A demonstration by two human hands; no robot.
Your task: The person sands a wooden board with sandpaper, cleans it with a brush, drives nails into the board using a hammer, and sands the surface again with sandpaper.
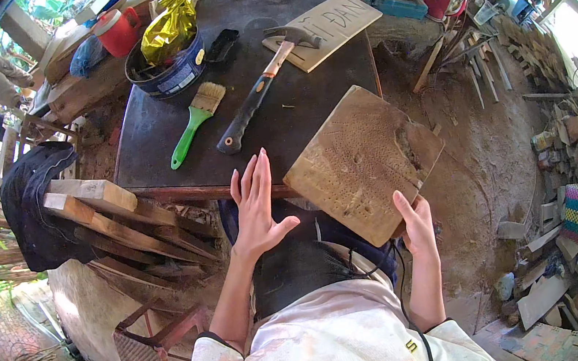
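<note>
My right hand (417,224) grips a square wooden board (360,159) by its lower right corner, thumb on top. The board is brown, pitted with many small holes, with a rough worn patch at its right side. Its far left part overlaps the edge of the dark table (143,142). My left hand (261,210) is empty, palm down with fingers stretched, near the table's front edge. Beyond it on the table lie a claw hammer (264,84) with a black handle and a paintbrush (198,123) with a green handle.
A blue tub (168,79) holding a gold foil bag (169,27) stands at the table's far left, beside a black object (222,44). A lettered wooden board (333,29) lies far right. Timber planks (95,196) jut out at left; a red-brown stool (160,342) stands below.
</note>
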